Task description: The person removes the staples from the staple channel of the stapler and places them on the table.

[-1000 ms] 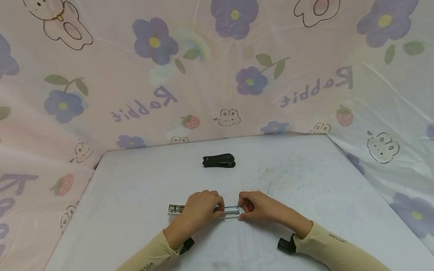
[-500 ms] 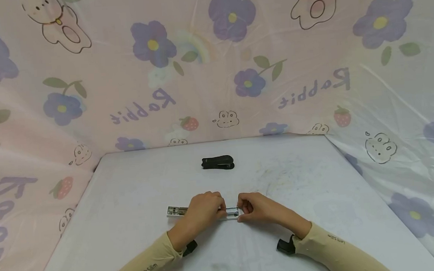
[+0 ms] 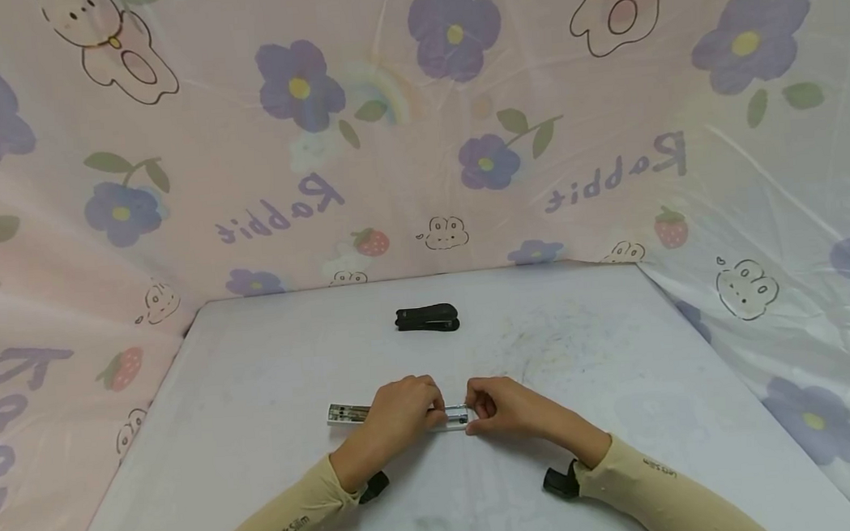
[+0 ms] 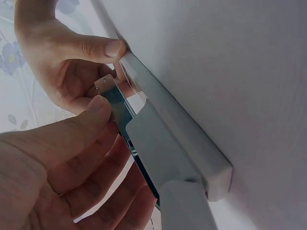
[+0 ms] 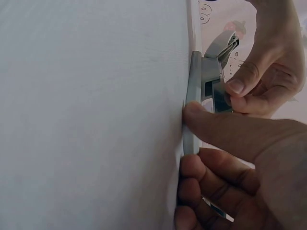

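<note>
Comparing this moment with a second ago from my distant seat, I find the left hand (image 3: 397, 413) edged slightly toward the right hand (image 3: 507, 407), low in the centre of the head view, so a shorter stretch of bare rails shows between them; over the last half second I make out almost no movement. I read that as fine adjustment of a small part, not carrying. In the left wrist view, my left hand pinches a dark strip (image 4: 120, 103) with a pale end; whether it is loose or attached, I cannot tell. My right hand grips the right end of what looks like an opened white stapler (image 3: 342, 414), which runs sideways under the left hand, its other end poking out beyond. Farther up the surface (image 3: 255, 349), at centre frame, a black stapler (image 3: 427, 318) lies well apart from both hands, below the patterned curtain (image 3: 389, 162).
</note>
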`<state>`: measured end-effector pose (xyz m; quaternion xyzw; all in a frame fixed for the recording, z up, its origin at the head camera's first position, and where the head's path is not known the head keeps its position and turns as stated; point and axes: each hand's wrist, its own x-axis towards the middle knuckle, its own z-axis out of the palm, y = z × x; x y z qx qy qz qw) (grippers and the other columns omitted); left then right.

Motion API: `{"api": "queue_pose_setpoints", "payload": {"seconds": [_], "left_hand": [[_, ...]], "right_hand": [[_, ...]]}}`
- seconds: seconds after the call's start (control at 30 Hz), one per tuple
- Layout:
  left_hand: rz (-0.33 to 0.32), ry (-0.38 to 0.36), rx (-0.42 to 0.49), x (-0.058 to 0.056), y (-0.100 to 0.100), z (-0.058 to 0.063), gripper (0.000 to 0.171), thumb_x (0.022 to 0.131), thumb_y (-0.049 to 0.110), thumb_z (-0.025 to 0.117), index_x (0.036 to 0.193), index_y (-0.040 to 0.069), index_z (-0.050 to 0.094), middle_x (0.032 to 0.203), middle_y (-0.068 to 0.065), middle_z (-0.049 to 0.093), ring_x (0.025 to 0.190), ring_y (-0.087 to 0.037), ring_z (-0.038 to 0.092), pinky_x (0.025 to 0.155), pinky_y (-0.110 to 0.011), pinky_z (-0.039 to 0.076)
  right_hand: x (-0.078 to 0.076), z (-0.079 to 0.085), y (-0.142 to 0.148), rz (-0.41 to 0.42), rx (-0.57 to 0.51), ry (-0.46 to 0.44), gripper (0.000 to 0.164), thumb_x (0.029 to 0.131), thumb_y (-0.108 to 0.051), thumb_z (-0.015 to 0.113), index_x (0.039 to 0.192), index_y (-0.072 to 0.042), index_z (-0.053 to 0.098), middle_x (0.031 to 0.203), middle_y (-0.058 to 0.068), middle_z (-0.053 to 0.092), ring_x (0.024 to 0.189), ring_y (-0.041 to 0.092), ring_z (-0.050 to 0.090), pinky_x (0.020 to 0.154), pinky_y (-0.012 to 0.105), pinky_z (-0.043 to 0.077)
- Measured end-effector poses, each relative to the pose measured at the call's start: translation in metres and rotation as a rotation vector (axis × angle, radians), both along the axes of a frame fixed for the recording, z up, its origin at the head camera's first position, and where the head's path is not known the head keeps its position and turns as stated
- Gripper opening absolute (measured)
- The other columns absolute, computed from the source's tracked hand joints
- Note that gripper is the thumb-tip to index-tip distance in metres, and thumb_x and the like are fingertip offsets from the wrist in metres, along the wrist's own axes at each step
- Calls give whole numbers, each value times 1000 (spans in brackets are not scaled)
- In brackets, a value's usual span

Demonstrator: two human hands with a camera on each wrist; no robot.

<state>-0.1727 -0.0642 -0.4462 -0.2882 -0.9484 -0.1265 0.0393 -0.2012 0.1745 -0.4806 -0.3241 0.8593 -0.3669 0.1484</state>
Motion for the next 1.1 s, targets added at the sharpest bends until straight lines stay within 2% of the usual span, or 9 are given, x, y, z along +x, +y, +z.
{"api": "queue_pose_setpoints", "payload": {"seconds": [0.3, 0.5, 0.8, 1.1], "left_hand": [[27, 0, 32, -2, -3, 0, 8, 89, 27, 89, 87, 22, 82, 99, 7, 76, 91, -15, 72, 68, -31, 56], [25, 4, 32, -3, -3, -1, 10, 89, 27, 89, 87, 23, 80, 98, 8, 76, 86, -12, 69, 66, -29, 53], [-8, -15, 143, -4, -5, -3, 21, 90, 27, 88, 84, 28, 68, 93, 9, 74, 86, -9, 68, 69, -27, 52], [3, -51, 136, -5, -4, -1, 12, 92, 28, 87, 99, 24, 77, 95, 9, 75, 87, -8, 68, 69, -27, 51]], "right_hand": [[-1, -3, 1, -3, 7, 1, 27, 91, -21, 89, 99, -13, 64, 75, -9, 58, 66, 3, 52, 66, 23, 45], [-2, -3, 0, 1, 10, 7, 27, 91, -21, 89, 98, -13, 64, 75, -10, 57, 67, 3, 52, 67, 24, 46], [-2, -2, 0, 0, 11, 15, 27, 91, -22, 89, 98, -14, 64, 74, -9, 57, 67, 3, 52, 67, 24, 46], [-1, -1, 0, -1, 10, -4, 27, 91, -20, 89, 98, -12, 64, 74, -9, 57, 66, 3, 51, 66, 23, 44]]}}
